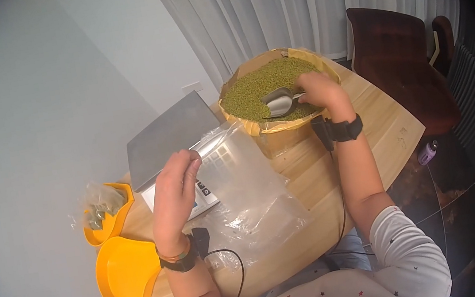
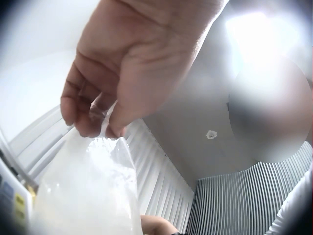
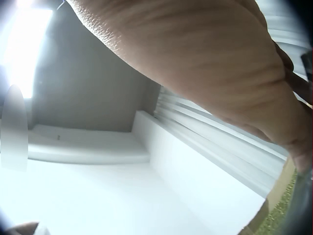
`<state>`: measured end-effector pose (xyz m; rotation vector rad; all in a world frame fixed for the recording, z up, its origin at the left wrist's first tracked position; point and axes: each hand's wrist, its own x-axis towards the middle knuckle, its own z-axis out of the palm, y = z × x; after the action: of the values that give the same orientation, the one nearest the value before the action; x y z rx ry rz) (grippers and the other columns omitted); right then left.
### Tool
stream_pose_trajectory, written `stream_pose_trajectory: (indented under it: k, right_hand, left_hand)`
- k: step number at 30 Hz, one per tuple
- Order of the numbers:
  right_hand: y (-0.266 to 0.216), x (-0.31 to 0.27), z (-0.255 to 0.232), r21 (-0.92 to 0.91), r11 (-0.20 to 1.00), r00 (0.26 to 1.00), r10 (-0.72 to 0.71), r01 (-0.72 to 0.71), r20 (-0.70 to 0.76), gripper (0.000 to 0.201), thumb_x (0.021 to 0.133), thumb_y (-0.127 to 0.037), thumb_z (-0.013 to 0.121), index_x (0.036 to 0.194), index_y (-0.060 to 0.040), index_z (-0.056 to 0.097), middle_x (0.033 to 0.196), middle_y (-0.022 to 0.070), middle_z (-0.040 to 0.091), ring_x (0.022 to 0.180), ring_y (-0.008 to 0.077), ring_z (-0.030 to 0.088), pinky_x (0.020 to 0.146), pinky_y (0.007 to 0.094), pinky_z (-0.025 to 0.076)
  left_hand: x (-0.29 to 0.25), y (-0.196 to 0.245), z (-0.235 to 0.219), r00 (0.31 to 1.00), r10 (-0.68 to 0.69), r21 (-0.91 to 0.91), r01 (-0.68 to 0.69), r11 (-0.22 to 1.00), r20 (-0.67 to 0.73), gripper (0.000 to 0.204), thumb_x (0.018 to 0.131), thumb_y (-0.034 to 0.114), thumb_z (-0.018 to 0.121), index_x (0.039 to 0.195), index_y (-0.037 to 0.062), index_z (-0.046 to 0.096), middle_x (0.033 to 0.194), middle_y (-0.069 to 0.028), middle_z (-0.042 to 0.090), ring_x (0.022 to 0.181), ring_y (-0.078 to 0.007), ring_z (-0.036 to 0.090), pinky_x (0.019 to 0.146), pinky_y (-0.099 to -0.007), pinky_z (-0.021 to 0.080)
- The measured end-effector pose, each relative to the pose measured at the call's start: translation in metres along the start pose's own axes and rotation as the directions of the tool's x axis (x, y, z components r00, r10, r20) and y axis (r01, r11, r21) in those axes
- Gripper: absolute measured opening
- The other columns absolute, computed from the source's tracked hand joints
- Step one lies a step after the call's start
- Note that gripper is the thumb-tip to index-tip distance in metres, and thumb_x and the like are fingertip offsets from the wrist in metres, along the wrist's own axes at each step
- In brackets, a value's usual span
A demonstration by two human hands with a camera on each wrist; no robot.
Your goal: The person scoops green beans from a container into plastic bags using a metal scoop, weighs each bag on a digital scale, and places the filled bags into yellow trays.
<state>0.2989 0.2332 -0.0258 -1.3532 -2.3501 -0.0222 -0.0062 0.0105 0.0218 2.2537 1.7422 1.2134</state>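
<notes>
My left hand (image 1: 175, 186) pinches the top edge of a clear plastic bag (image 1: 250, 190), which hangs down over the table toward me. In the left wrist view, thumb and fingertips meet on the bag's edge (image 2: 105, 161). My right hand (image 1: 322, 93) grips the handle of a metal scoop (image 1: 281, 103) over a box (image 1: 279, 140) filled with small green granules (image 1: 252, 87). The scoop's front end dips at the granules, and some lie at its mouth. In the right wrist view the hand (image 3: 234, 73) hides most of the scoop.
A scale (image 1: 170, 137) with a grey platform stands left of the box. Two yellow scoop-shaped trays are at the table's left; the nearer tray (image 1: 124, 278) holds nothing, the farther tray (image 1: 127, 197) holds a filled plastic bag (image 1: 102, 202). A brown chair (image 1: 394, 61) stands beyond the table (image 1: 378, 132).
</notes>
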Motion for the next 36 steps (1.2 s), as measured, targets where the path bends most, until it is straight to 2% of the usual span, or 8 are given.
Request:
stream_pose_trajectory:
  k: [2, 5, 7, 13, 19, 23, 30, 36]
  right_hand:
    - [-0.005, 0.012, 0.014, -0.011, 0.989, 0.969, 0.149, -0.149, 0.199, 0.020, 0.083, -0.005, 0.065, 0.102, 0.0013, 0.071, 0.107, 0.0228, 0.070, 0.102, 0.0400, 0.067, 0.085, 0.0468, 0.054]
    - [-0.018, 0.016, 0.028, 0.026, 0.987, 0.978, 0.151, -0.156, 0.145, 0.021, 0.083, -0.001, 0.060, 0.100, 0.0010, 0.072, 0.107, 0.0249, 0.069, 0.104, 0.0405, 0.067, 0.088, 0.0474, 0.054]
    - [-0.021, 0.018, 0.034, 0.030, 0.990, 0.982, 0.136, -0.141, 0.128, 0.021, 0.083, -0.003, 0.060, 0.100, 0.0013, 0.072, 0.105, 0.0248, 0.070, 0.104, 0.0402, 0.067, 0.088, 0.0468, 0.054]
    - [0.016, 0.025, 0.043, 0.104, 0.987, 0.986, 0.108, -0.121, 0.129, 0.017, 0.085, -0.013, 0.069, 0.098, -0.0048, 0.075, 0.103, 0.0197, 0.072, 0.099, 0.0350, 0.068, 0.091, 0.0481, 0.048]
    - [0.061, 0.023, 0.044, 0.517, 0.832, 0.978, 0.200, -0.202, 0.059, 0.022, 0.086, -0.020, 0.075, 0.106, -0.0117, 0.076, 0.100, 0.0126, 0.074, 0.097, 0.0292, 0.069, 0.094, 0.0418, 0.046]
    - [0.067, 0.022, 0.044, 0.430, 0.870, 0.964, 0.264, -0.240, 0.003, 0.025, 0.087, -0.019, 0.075, 0.111, -0.0131, 0.075, 0.104, 0.0120, 0.075, 0.100, 0.0287, 0.069, 0.091, 0.0385, 0.050]
    - [0.069, 0.015, 0.023, 0.537, 0.831, 0.983, 0.183, -0.146, -0.016, 0.023, 0.088, -0.013, 0.073, 0.110, -0.0045, 0.074, 0.100, 0.0156, 0.075, 0.094, 0.0251, 0.069, 0.088, 0.0362, 0.050]
    - [0.036, 0.002, -0.023, 0.689, 0.725, 0.999, -0.005, -0.030, 0.050, 0.023, 0.092, -0.008, 0.069, 0.111, 0.0050, 0.070, 0.093, 0.0062, 0.072, 0.085, 0.0127, 0.060, 0.081, 0.0285, 0.048]
  left_hand:
    - [0.001, -0.002, 0.001, 0.999, 0.043, 0.021, -0.043, 0.999, -0.033, 0.007, 0.095, 0.005, 0.062, 0.095, -0.0012, 0.061, 0.080, -0.0089, 0.059, 0.066, -0.0165, 0.057, 0.063, -0.0282, 0.047]
    - [0.001, -0.001, 0.001, 0.996, 0.079, 0.039, -0.078, 0.996, -0.044, 0.008, 0.094, 0.006, 0.064, 0.094, -0.0014, 0.062, 0.082, -0.0091, 0.059, 0.069, -0.0181, 0.057, 0.064, -0.0287, 0.047]
    - [0.001, 0.000, 0.003, 1.000, 0.017, 0.016, -0.018, 1.000, 0.020, 0.010, 0.094, 0.008, 0.064, 0.095, -0.0013, 0.062, 0.083, -0.0132, 0.055, 0.072, -0.0300, 0.055, 0.067, -0.0365, 0.045]
    - [0.002, -0.008, 0.014, 0.998, 0.056, 0.000, -0.056, 0.998, 0.011, 0.013, 0.094, 0.009, 0.067, 0.090, -0.0019, 0.060, 0.086, -0.0085, 0.058, 0.071, -0.0198, 0.053, 0.063, -0.0300, 0.044]
    - [0.003, 0.000, 0.011, 1.000, -0.013, -0.127, 0.017, 0.992, 0.028, 0.016, 0.094, 0.012, 0.067, 0.089, -0.0028, 0.061, 0.080, -0.0082, 0.057, 0.071, -0.0201, 0.053, 0.064, -0.0303, 0.044]
    - [0.002, 0.002, 0.011, 0.999, -0.001, -0.148, 0.006, 0.989, 0.034, 0.015, 0.093, 0.011, 0.067, 0.090, -0.0031, 0.061, 0.078, -0.0080, 0.058, 0.073, -0.0199, 0.054, 0.065, -0.0301, 0.045]
    - [0.004, -0.012, 0.020, 0.979, 0.113, -0.129, -0.092, 0.987, 0.171, 0.013, 0.093, 0.010, 0.067, 0.091, -0.0021, 0.061, 0.097, -0.0108, 0.063, 0.076, -0.0214, 0.057, 0.068, -0.0304, 0.047]
    - [0.004, -0.015, 0.028, 0.975, 0.116, -0.160, -0.086, 0.983, 0.191, 0.013, 0.094, 0.011, 0.067, 0.097, -0.0016, 0.064, 0.113, -0.0124, 0.063, 0.087, -0.0250, 0.061, 0.072, -0.0330, 0.049]
